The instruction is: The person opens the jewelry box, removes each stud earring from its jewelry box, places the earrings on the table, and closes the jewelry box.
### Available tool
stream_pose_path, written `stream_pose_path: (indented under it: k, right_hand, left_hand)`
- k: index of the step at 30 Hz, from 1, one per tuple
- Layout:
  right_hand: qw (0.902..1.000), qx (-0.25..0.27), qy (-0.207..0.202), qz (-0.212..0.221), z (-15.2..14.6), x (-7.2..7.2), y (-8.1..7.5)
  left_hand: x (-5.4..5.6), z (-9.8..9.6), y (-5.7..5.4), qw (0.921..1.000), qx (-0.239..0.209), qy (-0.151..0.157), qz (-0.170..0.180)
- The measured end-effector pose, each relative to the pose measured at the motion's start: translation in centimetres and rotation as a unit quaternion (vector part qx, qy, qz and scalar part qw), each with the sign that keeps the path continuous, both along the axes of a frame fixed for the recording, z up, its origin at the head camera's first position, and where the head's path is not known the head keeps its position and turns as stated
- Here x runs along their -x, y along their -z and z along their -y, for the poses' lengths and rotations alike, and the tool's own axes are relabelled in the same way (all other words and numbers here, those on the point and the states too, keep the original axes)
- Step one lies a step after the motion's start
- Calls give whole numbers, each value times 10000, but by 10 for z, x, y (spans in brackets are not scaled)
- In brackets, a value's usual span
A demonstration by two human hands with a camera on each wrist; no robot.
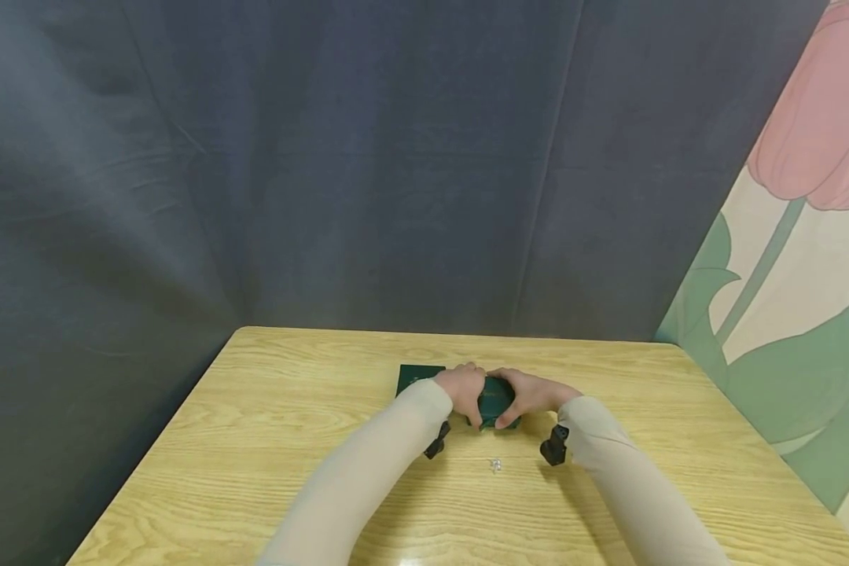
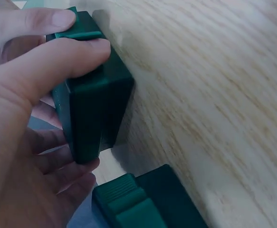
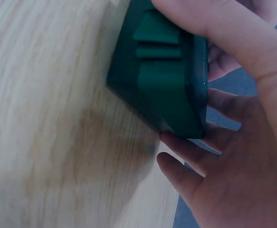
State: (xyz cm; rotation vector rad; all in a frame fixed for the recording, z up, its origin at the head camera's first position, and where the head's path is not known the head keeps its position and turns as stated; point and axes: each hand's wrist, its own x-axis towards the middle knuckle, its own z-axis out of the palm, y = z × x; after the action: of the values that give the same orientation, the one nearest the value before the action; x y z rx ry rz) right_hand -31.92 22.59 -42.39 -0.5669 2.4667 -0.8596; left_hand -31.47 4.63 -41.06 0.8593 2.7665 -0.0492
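A dark green gift box (image 1: pixel 495 399) with a green ribbon band stands on the table between both hands. My left hand (image 1: pixel 463 387) grips its left side, thumb on the near face and the other fingers round the far side. From the right, my right hand (image 1: pixel 534 391) grips the same box, thumb on the near face beside the ribbon (image 3: pixel 159 42) and fingers spread behind. Both thumbs sit close together in the left wrist view. Just left of it lies a second dark green box (image 1: pixel 419 375), partly hidden behind the left hand in the head view.
A small silvery trinket (image 1: pixel 495 464) lies on the wooden table (image 1: pixel 290 440), nearer than the boxes. Behind the table hangs a dark curtain (image 1: pixel 396 196). A wall with a painted tulip (image 1: pixel 814 126) borders the right side.
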Motion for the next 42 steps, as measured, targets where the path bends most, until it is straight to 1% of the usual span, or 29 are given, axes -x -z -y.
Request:
stream_pose_path:
  k: [3, 5, 8, 11, 14, 17, 19, 21, 24, 26, 30, 33, 35, 38, 42]
  right_hand:
    - [9999, -31, -73, -99, 2, -2, 0]
    - [9996, -33, -174, -209, 4, -2, -4]
    - [9987, 76, -287, -410, 8, -4, -12]
    - [9962, 276, -484, -663, 14, -6, -27]
    - [9922, 483, -721, -898, 23, -10, -43]
    - [9890, 629, -832, -1053, 35, -16, -56]
    - [9875, 612, -858, -1170, 45, -22, -63]
    - [9860, 514, -874, -1323, 54, -30, -66]
    - [9845, 279, -881, -1490, 67, -44, -66]
    - [9846, 97, -870, -1513, 74, -53, -64]
    - [9858, -181, -895, -1409, 84, -72, -53]
    - [9863, -282, -979, -1294, 87, -83, -43]
    - [9865, -306, -1028, -1235, 88, -87, -36]
    - [9874, -279, -1070, -1127, 88, -90, -26]
    - [9881, -231, -1106, -1042, 87, -89, -15]
  left_hand:
    - [1, 2, 0, 10000, -50, 63, 23]
    - [2, 6, -3, 9998, -114, 128, 51]
    - [4, 15, -13, 9991, -368, 178, 79]
    - [3, 29, -26, 9970, -720, 287, -8]
    - [-1, 47, -40, 9931, -1085, 425, -103]
    - [-8, 65, -52, 9887, -1372, 568, -189]
    - [-13, 77, -56, 9860, -1530, 635, -201]
    - [-19, 89, -57, 9835, -1671, 666, -203]
    - [-31, 106, -54, 9801, -1869, 654, -122]
    - [-42, 115, -49, 9773, -2024, 618, -39]
    - [-65, 127, -33, 9718, -2303, 459, 214]
    - [-79, 131, -19, 9684, -2436, 379, 386]
    - [-85, 132, -10, 9670, -2481, 383, 428]
    - [-90, 132, 1, 9655, -2528, 387, 483]
    - [-93, 131, 10, 9630, -2587, 318, 679]
